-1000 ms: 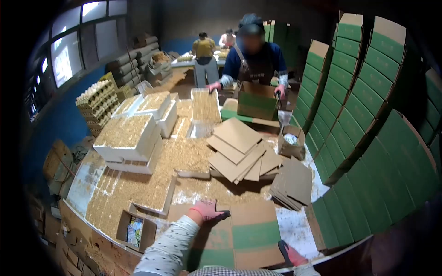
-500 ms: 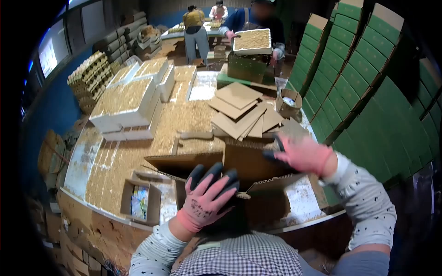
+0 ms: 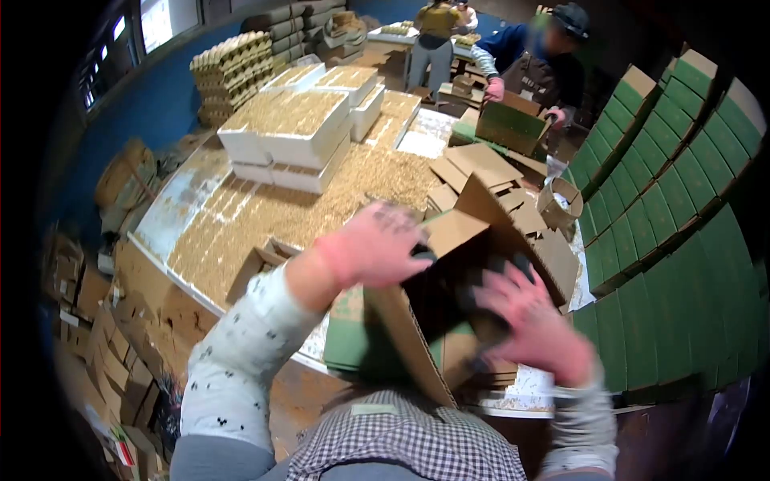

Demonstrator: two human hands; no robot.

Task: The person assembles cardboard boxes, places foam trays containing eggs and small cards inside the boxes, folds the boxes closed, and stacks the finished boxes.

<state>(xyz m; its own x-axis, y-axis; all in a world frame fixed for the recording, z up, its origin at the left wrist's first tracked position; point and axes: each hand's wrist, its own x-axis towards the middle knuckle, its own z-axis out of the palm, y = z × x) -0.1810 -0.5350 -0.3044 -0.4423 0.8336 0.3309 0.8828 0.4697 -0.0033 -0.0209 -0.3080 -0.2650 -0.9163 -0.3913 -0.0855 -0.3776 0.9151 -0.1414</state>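
1. open cdbd box (image 3: 413, 345): on the near side of the table, right in front of the wearer, btwn the two hands. tilted, mouth up & toward the wearer; its long edges run diagonally, far l. to near r. inside mostly in shadow.
2. l. hand (image 3: 373, 244), gloved: over the box's far-l. side, by a plain inner flap (image 3: 457, 232). fingers bent down, tips at the flap's near edge; can't tell if they pinch it. box lies to the r. of & below these fingers.
3. r. hand (image 3: 533, 321), gloved: at the mouth's r. side, fingers spread, tips pointing l. & in toward the dark interior. blurry, so contact w/ the wall is prob. but not certain. both hands are abt. equally near the box.
4. under/beside box: flat green cdbd (image 3: 345, 337), just l. of the near wall.
5. beyond: loose cdbd sheets (image 3: 485, 164) in a messy pile; small open carton (image 3: 560, 202) to their r., w/ smth. pale in it.
6. l. side: white foam boxes (image 3: 321, 144), stacked, top ones full of tan, husk-like bits; same stuff loose (image 3: 393, 172) on the table (image 3: 172, 188). another small carton (image 3: 249, 272) partly behind the l. arm, contents hidden.
7. far side: co-worker (image 3: 537, 72) w/ gloved hands at an open green carton (image 3: 509, 128). egg trays (image 3: 233, 72) piled far l.; green cartons (image 3: 642, 176) in tall stacks, r.
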